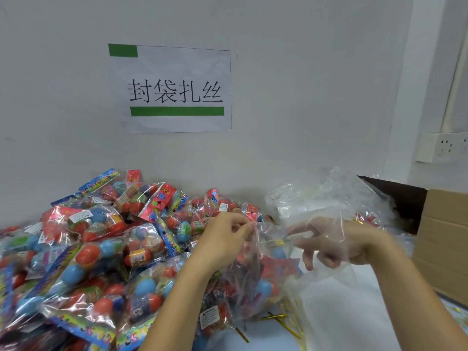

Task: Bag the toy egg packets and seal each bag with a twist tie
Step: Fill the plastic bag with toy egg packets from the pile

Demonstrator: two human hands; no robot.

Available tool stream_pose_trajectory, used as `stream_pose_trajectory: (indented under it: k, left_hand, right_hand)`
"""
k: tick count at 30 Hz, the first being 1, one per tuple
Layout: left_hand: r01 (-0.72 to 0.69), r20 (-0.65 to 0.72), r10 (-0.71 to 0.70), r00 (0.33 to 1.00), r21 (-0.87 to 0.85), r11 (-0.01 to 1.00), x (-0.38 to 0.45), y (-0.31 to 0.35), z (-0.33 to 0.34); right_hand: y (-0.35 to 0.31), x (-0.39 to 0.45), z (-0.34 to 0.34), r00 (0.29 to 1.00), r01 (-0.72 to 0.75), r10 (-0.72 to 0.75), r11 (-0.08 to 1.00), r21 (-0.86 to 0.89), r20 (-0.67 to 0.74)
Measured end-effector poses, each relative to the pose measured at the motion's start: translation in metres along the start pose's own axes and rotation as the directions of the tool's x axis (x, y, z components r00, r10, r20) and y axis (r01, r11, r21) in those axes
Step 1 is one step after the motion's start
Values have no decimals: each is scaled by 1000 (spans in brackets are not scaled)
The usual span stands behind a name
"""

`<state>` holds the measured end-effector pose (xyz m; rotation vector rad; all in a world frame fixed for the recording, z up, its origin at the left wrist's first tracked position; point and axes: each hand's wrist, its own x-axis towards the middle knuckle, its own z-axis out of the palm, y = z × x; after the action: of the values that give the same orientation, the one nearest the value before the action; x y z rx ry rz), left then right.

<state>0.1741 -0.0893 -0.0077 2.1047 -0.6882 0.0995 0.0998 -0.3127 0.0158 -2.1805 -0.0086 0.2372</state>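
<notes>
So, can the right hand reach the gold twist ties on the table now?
Probably yes: the gold twist ties lie just below the right hand, but the clear plastic bag drapes over it.
</notes>
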Motion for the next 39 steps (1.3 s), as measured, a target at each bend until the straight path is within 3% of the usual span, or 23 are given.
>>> stream_pose_trajectory:
  k: [3,7,12,15,17,21,26,28,32,35,39]
  left_hand:
    - [-3,5,3,1000,3,1000,0,0,1]
    - [-13,-3,13,1000,0,1000,1,-1,0]
    - [-7,11,7,1000,16,1000,2,-5,-4]
    - [7,16,-7,1000,17,1000,2,-9,-6]
    - [6,18,-6,1000,19,1000,1,-11,-6]
    - [19,35,-19,999,-3,1000,0,-13,-7]
    - [30,14,-30,999,-1,1000,1,-18,-12]
    - [27,16,-27,999,4,1000,1,-21,-14]
    - [27,14,-28,1000,13,1000,1,-22,-15]
    - [13,10,-13,1000,16,1000,-1,-20,-16]
    - [6,15,-6,1000,-36,999,-2,-15,-17]
  right_hand:
    - [2,13,6,985,-120,79,951,-286,-150]
    - [-1,21,12,971,-87,13,949,-302,-238]
    - [-14,18,17,922,195,-220,975,-108,-318]
    - [-20,12,13,854,393,-441,895,-212,-276]
    - [-25,11,16,846,424,-480,870,-252,-231]
    - [-37,14,28,908,389,-411,899,-200,-81]
    - [-40,20,38,977,206,-209,870,-448,43]
    - [-40,19,37,979,200,-195,862,-466,59]
    - [-36,13,33,969,220,-171,923,-315,176]
    - [-36,14,35,960,230,-136,883,-410,245]
    - [-39,20,40,972,228,-155,800,-555,176]
